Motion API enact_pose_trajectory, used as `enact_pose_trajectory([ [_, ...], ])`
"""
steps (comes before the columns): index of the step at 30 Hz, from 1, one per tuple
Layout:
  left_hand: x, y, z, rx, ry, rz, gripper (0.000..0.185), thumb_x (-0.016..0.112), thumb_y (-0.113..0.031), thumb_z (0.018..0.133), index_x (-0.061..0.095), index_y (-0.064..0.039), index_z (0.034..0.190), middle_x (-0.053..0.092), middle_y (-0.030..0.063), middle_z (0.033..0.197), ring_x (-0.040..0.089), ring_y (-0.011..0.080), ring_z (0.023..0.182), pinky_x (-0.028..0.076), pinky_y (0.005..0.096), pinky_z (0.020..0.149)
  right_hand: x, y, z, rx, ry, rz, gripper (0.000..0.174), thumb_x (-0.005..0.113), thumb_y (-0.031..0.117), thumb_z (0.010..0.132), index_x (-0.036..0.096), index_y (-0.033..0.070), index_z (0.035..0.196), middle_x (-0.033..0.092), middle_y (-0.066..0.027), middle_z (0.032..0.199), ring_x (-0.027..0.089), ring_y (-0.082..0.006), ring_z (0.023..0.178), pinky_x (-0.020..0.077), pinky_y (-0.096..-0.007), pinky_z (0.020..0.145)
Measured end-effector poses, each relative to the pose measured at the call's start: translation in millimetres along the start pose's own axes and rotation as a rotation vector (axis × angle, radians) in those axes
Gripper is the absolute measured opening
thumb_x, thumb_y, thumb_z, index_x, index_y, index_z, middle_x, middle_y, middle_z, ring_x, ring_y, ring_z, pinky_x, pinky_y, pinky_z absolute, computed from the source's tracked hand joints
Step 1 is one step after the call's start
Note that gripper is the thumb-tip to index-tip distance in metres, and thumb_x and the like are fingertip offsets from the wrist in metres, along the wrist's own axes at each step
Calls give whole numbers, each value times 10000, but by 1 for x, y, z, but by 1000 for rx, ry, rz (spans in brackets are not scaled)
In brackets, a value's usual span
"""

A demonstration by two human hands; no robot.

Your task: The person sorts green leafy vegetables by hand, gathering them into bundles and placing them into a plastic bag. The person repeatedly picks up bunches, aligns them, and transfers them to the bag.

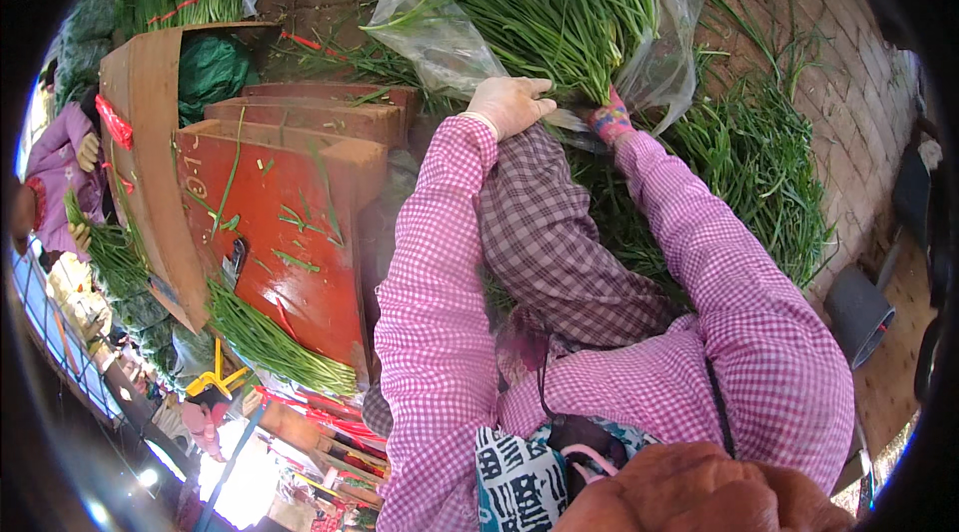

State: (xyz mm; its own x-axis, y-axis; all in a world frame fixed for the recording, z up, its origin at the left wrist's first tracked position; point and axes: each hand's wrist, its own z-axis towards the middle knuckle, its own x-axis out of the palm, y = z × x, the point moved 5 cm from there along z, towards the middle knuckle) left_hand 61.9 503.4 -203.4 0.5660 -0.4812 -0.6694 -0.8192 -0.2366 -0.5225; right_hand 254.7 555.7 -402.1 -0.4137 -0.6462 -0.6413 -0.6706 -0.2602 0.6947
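Note:
A large bunch of long green leafy stalks (554, 7) lies inside an open clear plastic bag (442, 45), its pale ends pointing towards me. My left hand (508, 105), in a pale glove, lies at the near edge of the bag beside the stalk ends, above my plaid-covered knee; its thumb and fingers are apart. My right hand (610, 118), in a patterned pink and blue glove, is at the base of the bunch, by the bag's right edge; its fingers are partly hidden, so its grip is unclear. Loose greens (749, 165) are heaped right of my right forearm.
At left stands a red wooden table (285, 232) with a small knife (237, 261) and a bunch of greens (285, 345) on it. Beyond its wooden board (146, 157), a co-worker's gloved hand (80, 234) touches greens. A tied bundle (198, 4) stands on the ground at upper left.

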Motion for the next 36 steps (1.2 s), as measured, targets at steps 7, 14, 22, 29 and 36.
enact_pose_trajectory([
  [7,-2,-4,-8,44,-178,-201,554,635,-409,917,546,-163,1405,652,194,1238,627,328,1149,480,384,987,-174,51,1,78,244,-521,391,515,226,978,579,73,1333,703,-166,1143,670,-294,1093,526,-366,966],
  [14,-8,-15,-8,54,-225,-295,539,700,-288,902,557,-97,1385,639,157,1300,607,262,1210,461,334,1029,-203,41,84,152,-202,-688,860,701,330,853,243,162,1561,396,-222,1517,582,-366,1228,489,-433,1017],
  [22,-17,1,-14,2,-270,-598,443,648,-168,953,567,-50,1373,688,87,1224,635,150,1103,474,280,982,-210,-41,153,144,-179,-728,726,662,271,828,281,105,1424,431,-234,1343,563,-361,1121,484,-440,938],
  [29,-20,-9,-14,59,-287,-880,383,621,-136,961,601,-38,1331,713,84,1123,642,127,1020,495,258,928,-262,7,146,64,-51,-569,396,589,216,859,453,47,1191,530,-207,1075,597,-317,903,514,-432,786],
  [36,-27,6,-18,-86,-369,-973,374,600,-146,982,604,-61,1346,703,28,1154,608,88,1055,455,247,963,-193,-13,153,-210,-421,-1219,215,515,161,890,625,-12,958,628,-180,807,631,-273,686,544,-424,635],
])
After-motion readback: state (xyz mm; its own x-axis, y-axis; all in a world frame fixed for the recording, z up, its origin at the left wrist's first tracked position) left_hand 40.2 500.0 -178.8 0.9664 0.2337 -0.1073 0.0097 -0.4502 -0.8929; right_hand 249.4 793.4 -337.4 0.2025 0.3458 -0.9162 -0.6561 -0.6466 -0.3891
